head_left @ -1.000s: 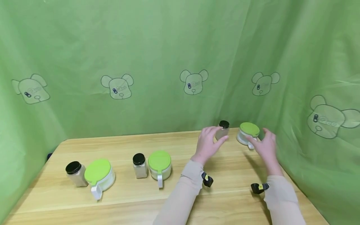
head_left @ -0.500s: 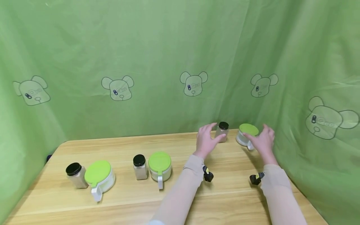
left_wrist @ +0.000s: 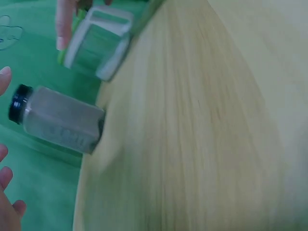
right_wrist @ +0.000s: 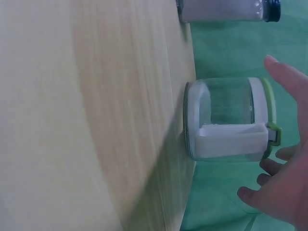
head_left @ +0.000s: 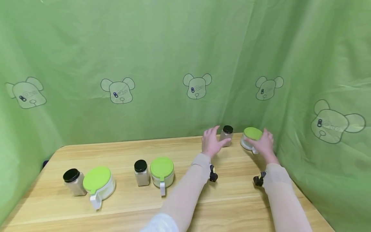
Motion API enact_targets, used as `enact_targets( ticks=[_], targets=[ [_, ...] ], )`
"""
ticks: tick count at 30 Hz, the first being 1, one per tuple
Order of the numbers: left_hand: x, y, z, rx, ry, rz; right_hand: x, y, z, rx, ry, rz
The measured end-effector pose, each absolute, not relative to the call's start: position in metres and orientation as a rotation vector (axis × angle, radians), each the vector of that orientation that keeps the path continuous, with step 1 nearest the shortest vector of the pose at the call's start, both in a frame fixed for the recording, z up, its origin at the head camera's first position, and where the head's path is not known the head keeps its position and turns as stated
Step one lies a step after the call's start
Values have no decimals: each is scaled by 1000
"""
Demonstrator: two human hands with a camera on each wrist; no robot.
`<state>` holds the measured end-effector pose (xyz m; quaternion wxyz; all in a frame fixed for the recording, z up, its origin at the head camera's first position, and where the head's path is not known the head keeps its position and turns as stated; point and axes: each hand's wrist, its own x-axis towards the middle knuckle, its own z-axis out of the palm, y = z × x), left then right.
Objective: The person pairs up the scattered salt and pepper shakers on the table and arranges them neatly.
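Note:
At the far right of the table stand a clear jar with a black lid (head_left: 226, 138) and a clear glass pot with a green lid (head_left: 252, 133) and a white handle. My left hand (head_left: 211, 143) is just left of the jar, thumb and fingers spread around its near side. In the left wrist view a gap shows between the jar (left_wrist: 62, 119) and those fingertips. My right hand (head_left: 264, 145) is spread at the green-lidded pot. From the right wrist, its thumb and fingers lie on either side of the pot's lid end (right_wrist: 231, 120); contact is unclear.
A second black-lidded jar (head_left: 142, 175) and green-lidded pot (head_left: 162, 172) stand mid-table. Another such jar (head_left: 76, 185) and pot (head_left: 99, 183) are at the left. A green curtain (head_left: 162, 112) hangs behind and beside the wooden table (head_left: 116, 219).
My left hand has drawn slightly left, uncovering more of the far jar. The right hand has shifted a little left, closer over the pot. The jars and pots have stayed in place.

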<state>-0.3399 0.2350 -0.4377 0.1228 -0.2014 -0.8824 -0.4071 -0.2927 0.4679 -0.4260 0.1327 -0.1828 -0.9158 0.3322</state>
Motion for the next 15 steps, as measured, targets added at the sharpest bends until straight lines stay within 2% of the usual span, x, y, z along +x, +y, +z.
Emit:
enact_targets(
  ticks=[15],
  targets=[
    [-364, 255, -448, -633, -2793, -917, -298, 475, -425, -494, -2750, 1055]
  ],
)
